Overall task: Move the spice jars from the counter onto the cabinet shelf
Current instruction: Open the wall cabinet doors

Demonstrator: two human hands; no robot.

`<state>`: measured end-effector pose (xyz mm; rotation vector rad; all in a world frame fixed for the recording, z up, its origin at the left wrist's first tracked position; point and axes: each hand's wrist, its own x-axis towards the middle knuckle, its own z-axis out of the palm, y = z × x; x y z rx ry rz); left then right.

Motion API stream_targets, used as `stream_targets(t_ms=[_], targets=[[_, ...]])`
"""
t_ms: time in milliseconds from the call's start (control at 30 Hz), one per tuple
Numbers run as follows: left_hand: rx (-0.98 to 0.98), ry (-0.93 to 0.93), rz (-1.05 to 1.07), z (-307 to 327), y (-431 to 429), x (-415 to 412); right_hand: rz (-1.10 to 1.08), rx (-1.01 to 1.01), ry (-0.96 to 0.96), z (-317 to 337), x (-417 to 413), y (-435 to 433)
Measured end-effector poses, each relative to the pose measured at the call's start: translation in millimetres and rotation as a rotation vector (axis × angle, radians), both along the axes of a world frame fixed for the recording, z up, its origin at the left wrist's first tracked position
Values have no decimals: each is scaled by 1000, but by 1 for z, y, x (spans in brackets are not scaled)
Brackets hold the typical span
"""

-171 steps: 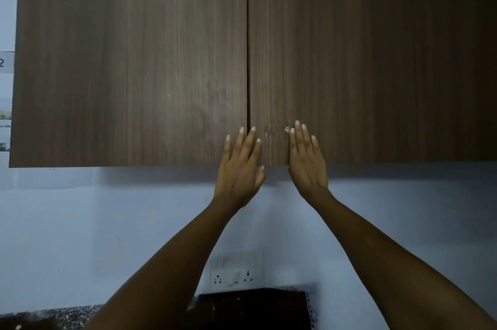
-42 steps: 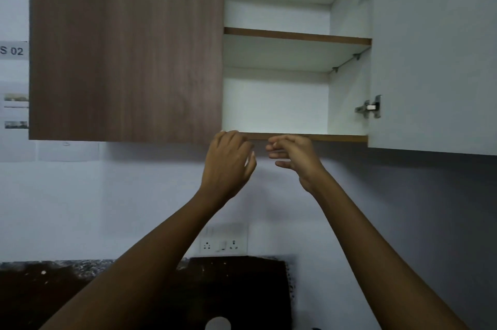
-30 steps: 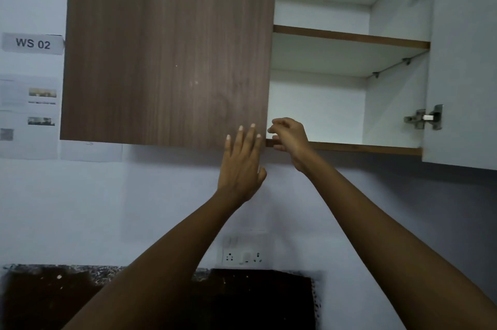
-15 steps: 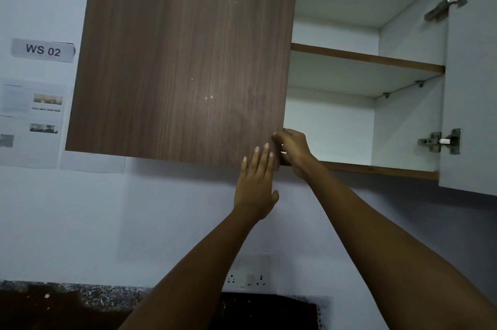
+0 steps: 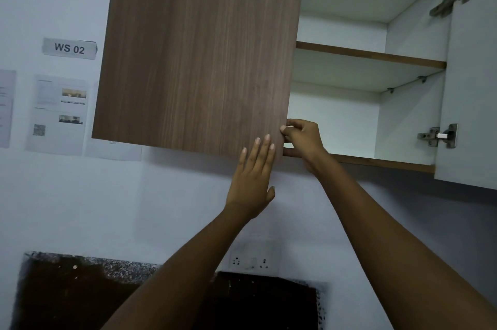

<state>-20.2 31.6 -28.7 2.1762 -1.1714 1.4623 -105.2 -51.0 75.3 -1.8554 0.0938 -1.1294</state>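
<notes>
Since five-odd seconds back: right-hand white-lined cabinet door (image 5: 473, 87) swung fully open, left-hand dark walnut-grain cabinet door (image 5: 199, 52) now lifting off the frame at its free edge. Two doors, then, one open and one partly so. Inside, two white cabinet shelves with brown front edging, the upper (image 5: 368, 56) and the lower (image 5: 382, 163), both bare where visible. Two steel hinges (image 5: 438, 136) on the open door. Below, one dark speckled stone counter (image 5: 88, 273), with one white wall socket plate (image 5: 251, 262) above it. Left hand (image 5: 252, 181) flat against the walnut door's lower corner, fingers straight and close together, holding nothing. Right hand (image 5: 304, 138) curled narrowly round that door's free edge, fingertips pinching it. No spice jars anywhere in view; presumably on the counter below the frame, count unknowable. Likely small, rigid, light, possibly glass and so breakable; smooth sides could slip, so best gripped round the body under the lid, one per hand.
</notes>
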Motion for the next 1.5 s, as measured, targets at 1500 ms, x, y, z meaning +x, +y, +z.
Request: stream_targets(t_ms=[1500], targets=[[-941,-139,-471,-16,214,-103,-120,-239,-300,-17,-109,284]])
